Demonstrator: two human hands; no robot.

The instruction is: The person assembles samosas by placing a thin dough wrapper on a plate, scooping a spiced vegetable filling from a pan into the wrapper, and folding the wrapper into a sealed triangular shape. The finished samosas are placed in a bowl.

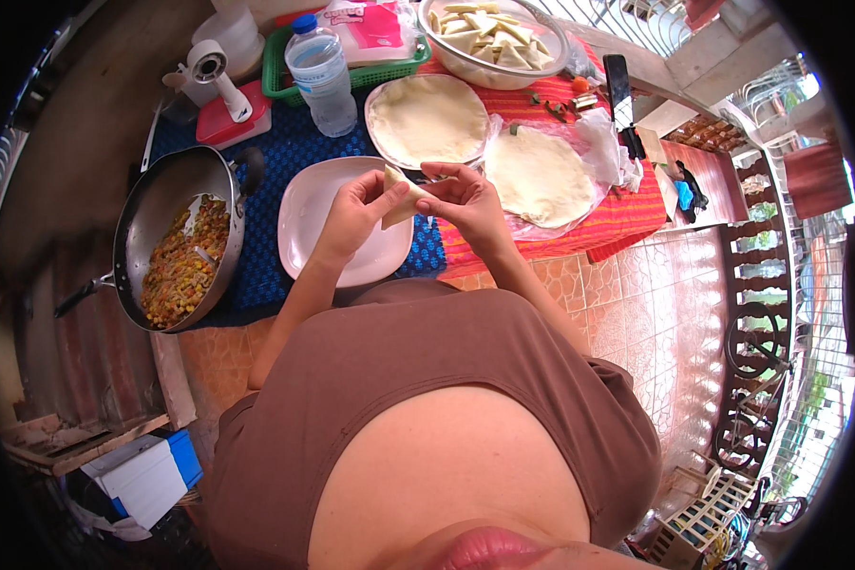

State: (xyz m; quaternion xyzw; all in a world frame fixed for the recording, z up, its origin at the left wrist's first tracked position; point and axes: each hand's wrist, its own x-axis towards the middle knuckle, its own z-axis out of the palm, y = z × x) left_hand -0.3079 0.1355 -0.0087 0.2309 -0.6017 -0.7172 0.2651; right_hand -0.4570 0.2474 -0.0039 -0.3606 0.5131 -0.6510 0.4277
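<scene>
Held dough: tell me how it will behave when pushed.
The dough is probably light, being small between the left hand and right hand. Looking thin and folded, it may bend rather than snap. Its pointed shape seems unlikely to roll.

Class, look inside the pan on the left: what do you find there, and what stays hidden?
The pan holds a chopped yellow-and-orange food mix, with a utensil, perhaps a spoon, partly showing. The mix covers the pan's bottom beneath it, so that cannot be seen.
</scene>
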